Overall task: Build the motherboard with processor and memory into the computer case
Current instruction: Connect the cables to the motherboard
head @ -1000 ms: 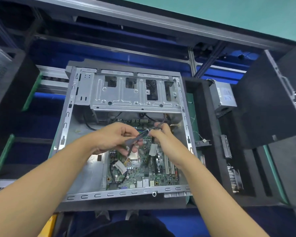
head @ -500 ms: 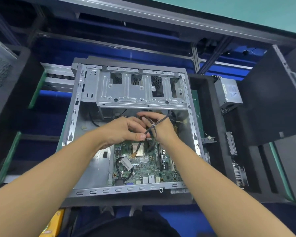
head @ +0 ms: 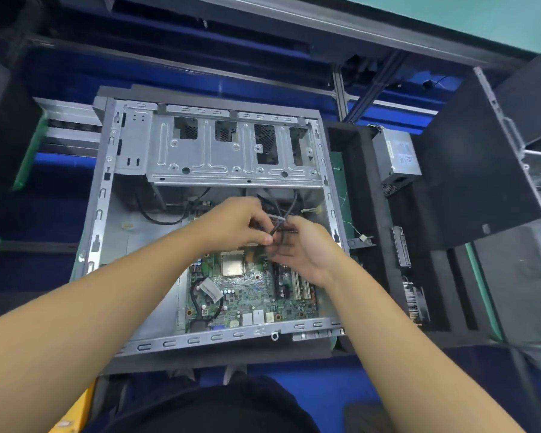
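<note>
The open grey metal computer case (head: 103, 207) lies flat in front of me. The green motherboard (head: 250, 298) sits in its lower right part, with the square silver processor (head: 232, 265) near the board's middle and memory slots (head: 297, 289) at its right. Above the board both hands hold a bundle of dark cables (head: 283, 220) bound by a white tie. My left hand (head: 235, 225) pinches the cables with curled fingers. My right hand (head: 306, 248) grips the same bundle from the right and covers part of the board.
A silver drive cage (head: 231, 157) spans the case's top. A black foam tray (head: 369, 232) at the right holds a grey power supply (head: 395, 157) and small parts. A black side panel (head: 475, 170) stands at the far right. A loose black cable (head: 156, 217) lies inside the case.
Both hands stayed on the cable bundle; they moved up toward the drive cage, then came back slightly lower over the board. The camera view shifted a little.
</note>
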`<state>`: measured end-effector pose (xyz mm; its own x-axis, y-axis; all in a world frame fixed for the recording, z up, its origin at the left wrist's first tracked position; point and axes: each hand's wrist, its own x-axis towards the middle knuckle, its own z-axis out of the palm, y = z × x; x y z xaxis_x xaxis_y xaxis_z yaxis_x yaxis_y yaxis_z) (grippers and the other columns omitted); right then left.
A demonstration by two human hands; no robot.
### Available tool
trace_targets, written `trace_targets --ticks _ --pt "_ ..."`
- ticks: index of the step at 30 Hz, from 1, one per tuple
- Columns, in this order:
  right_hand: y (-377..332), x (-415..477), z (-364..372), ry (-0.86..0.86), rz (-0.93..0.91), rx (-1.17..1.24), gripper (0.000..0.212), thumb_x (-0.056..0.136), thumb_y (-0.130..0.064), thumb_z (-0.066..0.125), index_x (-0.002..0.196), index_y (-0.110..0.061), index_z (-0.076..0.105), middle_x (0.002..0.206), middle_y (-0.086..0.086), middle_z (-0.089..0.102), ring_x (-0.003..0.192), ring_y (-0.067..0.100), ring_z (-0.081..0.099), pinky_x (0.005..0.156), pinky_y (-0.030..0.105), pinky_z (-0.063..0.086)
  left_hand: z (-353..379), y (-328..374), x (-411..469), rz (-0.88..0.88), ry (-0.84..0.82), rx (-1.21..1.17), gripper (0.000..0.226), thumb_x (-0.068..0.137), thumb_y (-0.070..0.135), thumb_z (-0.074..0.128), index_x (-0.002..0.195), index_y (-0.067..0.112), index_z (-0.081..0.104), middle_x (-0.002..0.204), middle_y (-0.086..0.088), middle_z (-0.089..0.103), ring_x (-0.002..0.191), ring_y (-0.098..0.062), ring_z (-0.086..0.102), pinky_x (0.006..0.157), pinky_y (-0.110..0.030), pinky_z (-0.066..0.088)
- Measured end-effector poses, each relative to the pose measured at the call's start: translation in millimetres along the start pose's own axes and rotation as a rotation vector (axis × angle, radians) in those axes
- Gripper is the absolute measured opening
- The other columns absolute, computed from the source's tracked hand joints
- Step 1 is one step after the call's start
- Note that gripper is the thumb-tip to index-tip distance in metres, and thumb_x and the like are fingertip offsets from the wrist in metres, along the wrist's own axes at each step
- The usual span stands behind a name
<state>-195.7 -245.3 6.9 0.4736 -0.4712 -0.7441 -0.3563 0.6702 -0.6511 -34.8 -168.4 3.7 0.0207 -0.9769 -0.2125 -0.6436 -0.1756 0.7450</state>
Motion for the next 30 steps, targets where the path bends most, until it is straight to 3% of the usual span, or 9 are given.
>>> trace_targets --ticks 2,6,11,15,17,20,22,27,30 --pt "0.7 -10.1 -1.8 -0.032 -0.042 -0.175 0.026 0.103 -0.030 0.048 0.106 -0.012 0.067 0.091 0.008 0.071 0.089 0.025 0.067 0.095 0.043 0.053 -1.3 -3.5 0.5 0.018 0.046 0.045 0.007 0.082 0.032 0.076 0.088 0.029 0.076 0.084 0.010 0.052 0.076 -0.002 0.049 0.066 -0.026 0.035" --pt "1.8 -16.4 -1.4 -0.028 -0.121 -0.607 0.031 0.090 -0.025 0.071 0.118 -0.020 0.060 0.107 0.007 0.071 0.092 0.016 0.068 0.081 0.035 0.059 10.4 -0.9 8.5 0.017 0.094 0.034 0.010 0.080 0.033 0.077 0.088 0.028 0.077 0.078 0.015 0.052 0.072 -0.001 0.049 0.063 -0.022 0.032" --pt "3.2 -14.5 -1.4 0.127 -0.163 -0.576 0.021 0.090 -0.012 0.071 0.105 -0.014 0.057 0.110 0.017 0.069 0.098 0.033 0.072 0.084 0.045 0.062 27.2 7.2 18.4 -0.023 0.206 -0.115 0.008 0.072 0.033 0.083 0.076 0.030 0.077 0.073 0.014 0.058 0.067 0.004 0.052 0.059 -0.005 0.033" --pt "3.4 -14.9 0.5 0.255 -0.212 -0.837 0.020 0.088 -0.017 0.071 0.102 -0.017 0.057 0.098 0.009 0.070 0.088 0.033 0.069 0.070 0.041 0.058 32.8 8.0 15.4 -0.038 0.242 -0.222 0.019 0.072 0.031 0.084 0.068 0.030 0.066 0.078 0.012 0.062 0.069 -0.001 0.055 0.068 -0.019 0.044" --pt "3.5 -15.4 1.2 0.301 -0.214 -0.971 0.021 0.089 -0.016 0.070 0.101 -0.021 0.054 0.095 0.003 0.067 0.086 0.026 0.065 0.061 0.030 0.048 30.4 5.3 10.4 -0.019 0.270 -0.035 0.018 0.079 0.034 0.077 0.074 0.028 0.061 0.095 0.013 0.059 0.080 -0.007 0.055 0.076 -0.028 0.045" --pt "5.2 -15.4 2.8 0.326 -0.204 -0.991 0.023 0.092 -0.016 0.068 0.108 -0.018 0.052 0.098 0.007 0.067 0.087 0.026 0.066 0.072 0.033 0.052 25.2 -3.4 -5.5 0.079 0.358 0.286 0.014 0.088 0.031 0.068 0.082 0.023 0.058 0.111 0.006 0.052 0.073 -0.016 0.058 0.066 -0.032 0.050" --pt "5.7 -17.1 4.3 0.311 -0.193 -0.961 0.025 0.095 -0.016 0.066 0.113 -0.018 0.049 0.104 0.009 0.068 0.090 0.026 0.066 0.076 0.034 0.053 27.0 -7.3 -15.3 0.185 0.283 0.365 0.013 0.090 0.032 0.064 0.085 0.021 0.059 0.097 0.005 0.050 0.065 -0.021 0.058 0.057 -0.034 0.051" --pt "3.4 -20.7 5.4 0.306 -0.159 -0.949 0.032 0.098 -0.017 0.062 0.123 -0.019 0.043 0.112 0.009 0.067 0.096 0.027 0.065 0.081 0.037 0.052 39.0 -11.1 -6.2 0.078 -0.134 0.363 0.040 0.081 0.054 0.069 0.105 0.022 0.066 0.086 0.010 0.058 0.083 -0.014 0.058 0.074 -0.037 0.054" --pt "2.2 -23.2 5.6 0.314 -0.156 -0.997 0.033 0.098 -0.016 0.061 0.125 -0.017 0.042 0.111 0.010 0.065 0.095 0.029 0.064 0.081 0.037 0.051 51.7 -6.1 5.5 0.072 -0.186 0.300 0.028 0.079 0.047 0.075 0.084 0.021 0.066 0.078 0.004 0.063 0.074 -0.017 0.059 0.069 -0.038 0.055"
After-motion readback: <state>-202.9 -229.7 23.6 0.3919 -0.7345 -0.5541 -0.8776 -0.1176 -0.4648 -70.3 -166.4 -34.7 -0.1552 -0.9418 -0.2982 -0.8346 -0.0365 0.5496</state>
